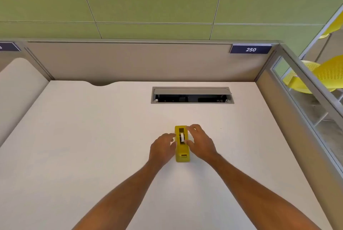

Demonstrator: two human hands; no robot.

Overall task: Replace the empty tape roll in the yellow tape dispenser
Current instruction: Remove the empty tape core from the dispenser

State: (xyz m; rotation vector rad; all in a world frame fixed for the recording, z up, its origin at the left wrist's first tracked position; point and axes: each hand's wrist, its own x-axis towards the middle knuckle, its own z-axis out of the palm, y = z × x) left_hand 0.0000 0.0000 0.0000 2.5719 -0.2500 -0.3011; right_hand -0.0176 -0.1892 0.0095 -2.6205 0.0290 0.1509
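2 hands flank the yellow tape dispenser (182,144) on the desk (92,137): left hand (162,147) and right hand (200,142), fingers spread, touching its sides.

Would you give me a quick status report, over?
Left hand and right hand flank yellow dispenser, grip unclear. Roll seated. Desk unobstructed.

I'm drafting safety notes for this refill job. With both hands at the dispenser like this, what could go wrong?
The yellow tape dispenser stands free on the smooth white desk, so it may slide or tip as the white roll is pulled. The left hand and right hand flank it closely; its cutter end could nick a finger.
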